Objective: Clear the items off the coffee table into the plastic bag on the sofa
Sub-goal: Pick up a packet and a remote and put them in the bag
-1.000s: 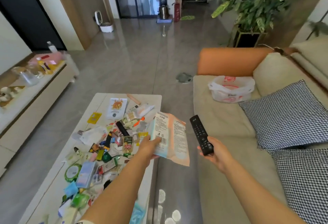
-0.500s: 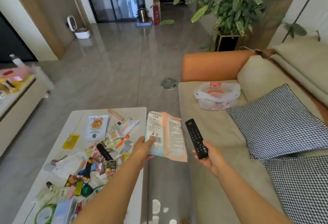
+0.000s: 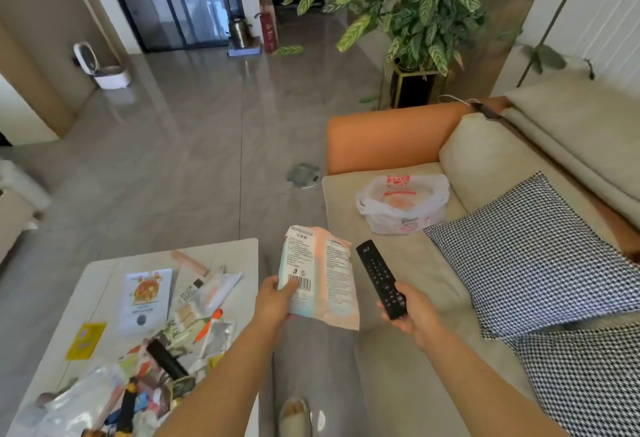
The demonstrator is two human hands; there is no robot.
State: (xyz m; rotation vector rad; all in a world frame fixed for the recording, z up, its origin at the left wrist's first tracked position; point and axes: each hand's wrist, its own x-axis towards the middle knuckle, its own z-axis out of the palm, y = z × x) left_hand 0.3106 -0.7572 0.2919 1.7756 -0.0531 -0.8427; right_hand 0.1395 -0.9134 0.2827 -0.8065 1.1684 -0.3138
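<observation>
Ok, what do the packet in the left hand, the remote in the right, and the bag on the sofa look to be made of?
Packet: thin glossy printed film, probably plastic; it creases and bends.
Remote: hard black plastic, matte, with rows of small buttons, possibly rubber.
Bag: thin translucent white plastic film, crinkled, red print, slumped open on the sofa.

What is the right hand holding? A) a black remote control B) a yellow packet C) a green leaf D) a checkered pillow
A. The right hand has its fingers wrapped round the lower end of the black remote control, above the sofa, while the left hand holds a pink and blue packet.
</observation>
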